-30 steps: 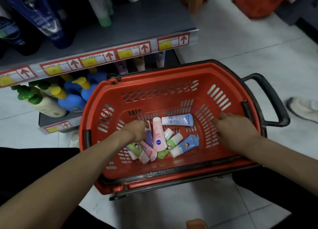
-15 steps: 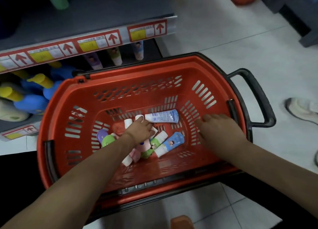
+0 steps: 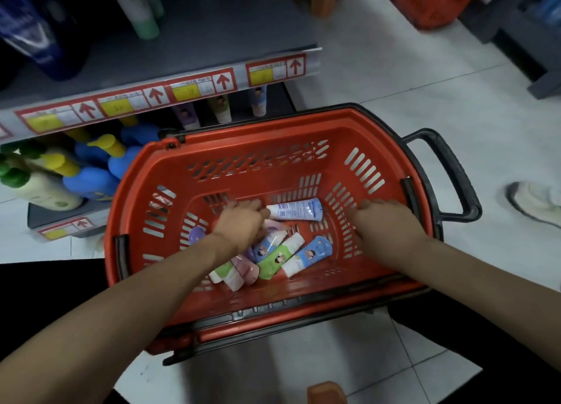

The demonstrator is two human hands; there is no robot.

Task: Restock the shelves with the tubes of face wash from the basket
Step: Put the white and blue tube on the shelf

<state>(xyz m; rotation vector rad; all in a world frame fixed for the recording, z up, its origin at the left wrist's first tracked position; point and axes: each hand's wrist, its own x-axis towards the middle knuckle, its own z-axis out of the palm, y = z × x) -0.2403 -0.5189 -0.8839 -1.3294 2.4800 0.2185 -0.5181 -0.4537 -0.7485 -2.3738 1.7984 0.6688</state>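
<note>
— While we look down through the head view, how much of the restocking can we call done?

— Little, by our reckoning. The basket (image 3: 273,130) sits on the floor against the shelving. Most of the tubes of face wash (image 3: 282,256) lie in a loose heap on its bottom, nearer its near edge than its far one.

— Is anything out of the heap?

— A white-and-blue tube (image 3: 296,210) lies crosswise by itself toward the far edge, just beyond the heap. A purple cap (image 3: 197,235) shows toward the left edge.

— And the shelving itself?

— Under the upper shelf (image 3: 212,39), behind the right end of the price strip (image 3: 194,87), we see a few standing tubes (image 3: 223,109). Whether they came out of this basket we cannot tell.

— What of our hands?

— They are well apart. Our left hand (image 3: 239,221) is down on the far left part of the heap, fingertips close to the cap end of the white-and-blue tube. It is blurred, so we cannot tell whether it has hold of anything. Our right hand (image 3: 385,221) lies flat against the inside of the basket's right wall, fingers straight, holding nothing. We judge it is steadying the basket.

— So what is left?

— Nearly all of it, we think. Every tube in the basket has yet to be lifted out and stood on the shelving, and no tube is clear of the rim now.
</note>
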